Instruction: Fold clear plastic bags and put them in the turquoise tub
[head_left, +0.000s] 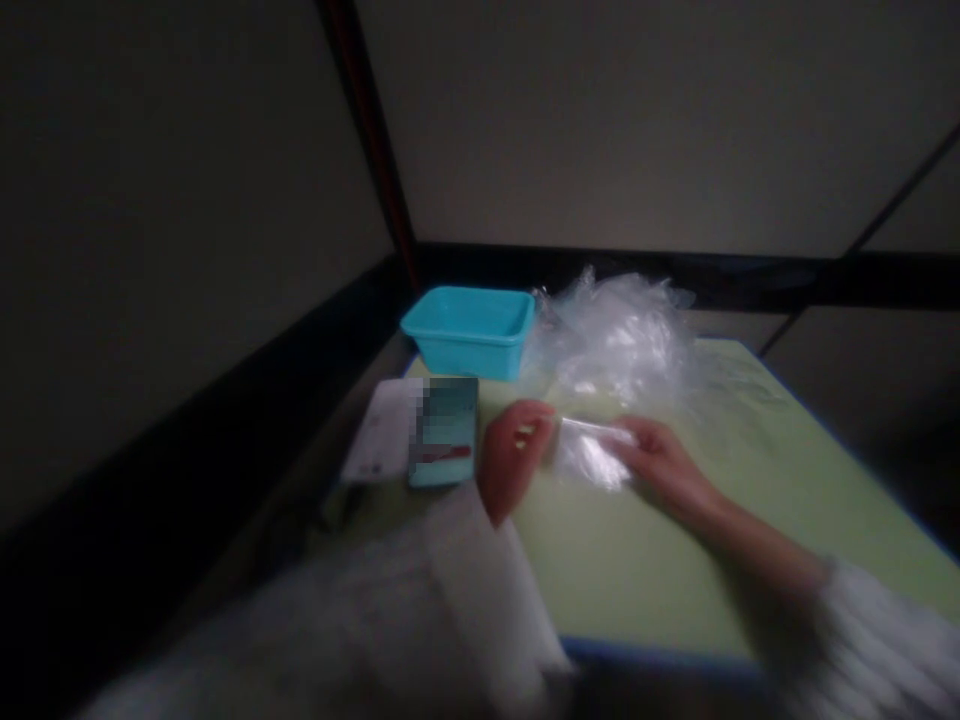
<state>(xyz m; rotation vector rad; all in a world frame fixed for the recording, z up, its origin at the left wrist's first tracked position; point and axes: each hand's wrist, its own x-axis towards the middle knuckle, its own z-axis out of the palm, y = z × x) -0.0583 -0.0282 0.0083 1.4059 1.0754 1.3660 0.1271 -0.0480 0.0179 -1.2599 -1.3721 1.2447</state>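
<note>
A small clear plastic bag [592,458] is stretched between my two hands above the table. My left hand [516,455] is closed, pinching the bag's upper left corner. From the other side, my right hand [660,462] grips its upper right edge between thumb and fingers. The bag shines with reflected light, and I cannot make out whether anything is in it. Just behind my hands lies a large heap of crumpled clear plastic bags [626,335]. The picture is dim and blurred.
A turquoise plastic basin [480,350] stands at the back left of the yellow-green table [637,590], which has a blue edge. Left of my left hand lies a phone [446,465], beside a white sheet [381,435]. Walls [637,120] rise behind and to the left.
</note>
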